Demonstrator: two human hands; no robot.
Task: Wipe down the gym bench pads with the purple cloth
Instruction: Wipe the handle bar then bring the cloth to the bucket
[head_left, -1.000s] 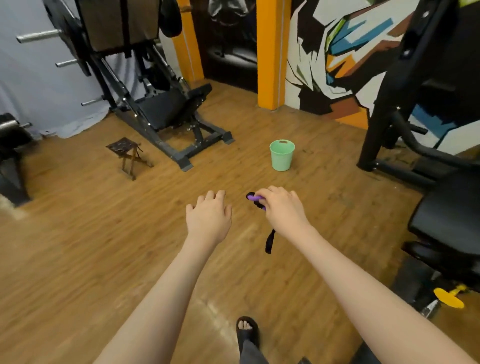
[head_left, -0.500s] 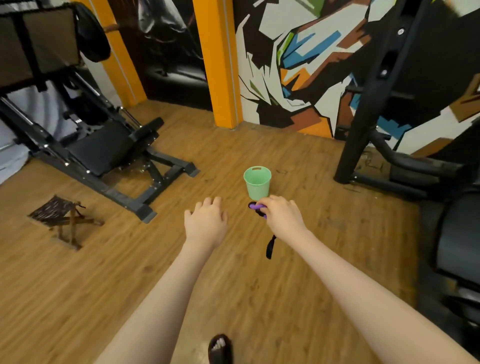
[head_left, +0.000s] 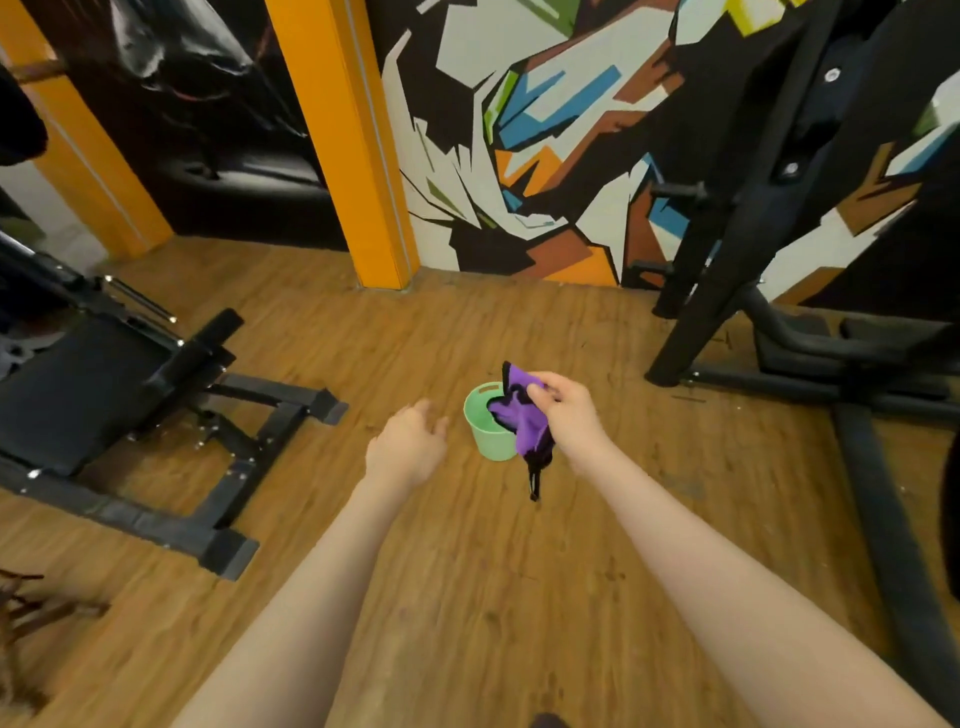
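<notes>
Both arms extended above wood floor. Right hand (head_left: 569, 413) pinches purple cloth (head_left: 522, 415), which hangs in front of green bucket (head_left: 485, 434). Left hand (head_left: 408, 444) empty, fingers relaxed, beside bucket.

Both bare arms reach out in front. The left hand (head_left: 406, 446) is loose, palm down, holding nothing. The right hand (head_left: 566, 410) has its fingers (head_left: 540, 389) curled, pinching tight.
</notes>
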